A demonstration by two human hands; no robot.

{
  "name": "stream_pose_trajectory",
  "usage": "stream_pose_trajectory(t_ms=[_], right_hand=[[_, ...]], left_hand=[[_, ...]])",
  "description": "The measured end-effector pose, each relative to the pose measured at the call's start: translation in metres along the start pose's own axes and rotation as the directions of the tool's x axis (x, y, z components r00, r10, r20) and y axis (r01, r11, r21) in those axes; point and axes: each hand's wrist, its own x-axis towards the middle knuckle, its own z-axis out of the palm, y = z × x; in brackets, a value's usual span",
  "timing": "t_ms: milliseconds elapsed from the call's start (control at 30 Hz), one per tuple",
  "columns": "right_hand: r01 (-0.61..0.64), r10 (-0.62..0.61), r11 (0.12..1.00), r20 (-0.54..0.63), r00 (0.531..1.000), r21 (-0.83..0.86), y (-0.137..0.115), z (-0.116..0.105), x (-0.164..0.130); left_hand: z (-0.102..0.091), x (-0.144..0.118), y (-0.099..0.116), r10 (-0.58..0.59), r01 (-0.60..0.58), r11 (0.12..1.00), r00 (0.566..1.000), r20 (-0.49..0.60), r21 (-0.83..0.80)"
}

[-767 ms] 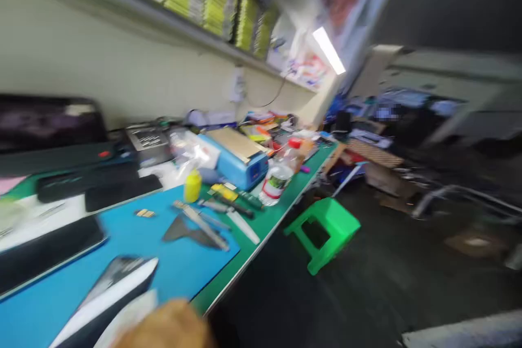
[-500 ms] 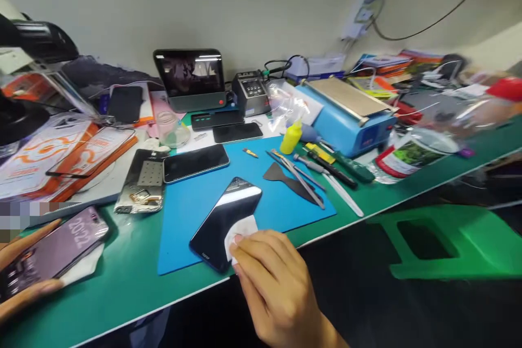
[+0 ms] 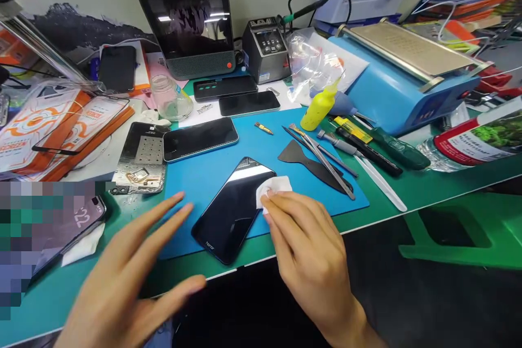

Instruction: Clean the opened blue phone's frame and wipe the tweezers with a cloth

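A black phone (image 3: 232, 207) lies screen up, tilted, on the blue mat (image 3: 261, 147) near the bench's front edge. My right hand (image 3: 312, 250) presses a small white wipe (image 3: 271, 187) with its fingertips against the phone's right edge. My left hand (image 3: 130, 272) hovers flat with fingers spread just left of the phone, holding nothing. Another phone with a lit screen (image 3: 71, 225) lies on a white cloth at the far left.
Spudgers, tweezers and a black scraper (image 3: 310, 160) lie right of the phone, next to a yellow squeeze bottle (image 3: 320, 109) and a blue heating machine (image 3: 402, 76). More phones (image 3: 199, 138), an opened phone back (image 3: 141, 163), a small display (image 3: 190, 27), a glass jar and orange boxes crowd the rear. A green stool (image 3: 465, 228) stands below.
The view swung from the room back down onto the bench. My left hand let go of the lit phone and moved toward the black phone; my right hand slid the wipe up along the phone's edge.
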Motion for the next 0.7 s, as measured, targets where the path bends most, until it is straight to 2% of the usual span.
stream_pose_trajectory(t_ms=[100, 200, 333, 433, 567, 700], right_hand=[[0.059, -0.060, 0.997, 0.030, 0.998, 0.047, -0.007, -0.004, -0.007], [0.087, -0.089, 0.995, 0.041, 0.995, 0.045, 0.003, -0.003, -0.004], [0.060, -0.060, 0.998, 0.035, 0.998, -0.016, 0.017, 0.000, 0.002], [0.092, -0.093, 0.996, 0.084, 0.992, 0.018, 0.004, -0.004, -0.007], [0.211, -0.219, 0.975, 0.146, 0.965, 0.067, -0.009, -0.009, -0.022], [0.177, -0.170, 0.983, 0.119, 0.978, -0.052, 0.009, -0.004, -0.008]], left_hand=[[0.016, 0.022, 0.016, 0.133, -0.135, 0.989, 0.990, 0.038, 0.056], [0.022, 0.034, 0.022, 0.205, -0.207, 0.978, 0.975, 0.083, 0.027], [0.019, 0.033, 0.019, 0.196, -0.198, 0.980, 0.973, 0.119, 0.008], [0.017, 0.031, 0.019, 0.179, -0.180, 0.984, 0.974, 0.138, -0.003], [0.015, 0.032, 0.023, 0.144, -0.144, 0.990, 0.977, 0.158, -0.015], [0.014, 0.033, 0.025, 0.125, -0.124, 0.992, 0.982, 0.143, -0.017]])
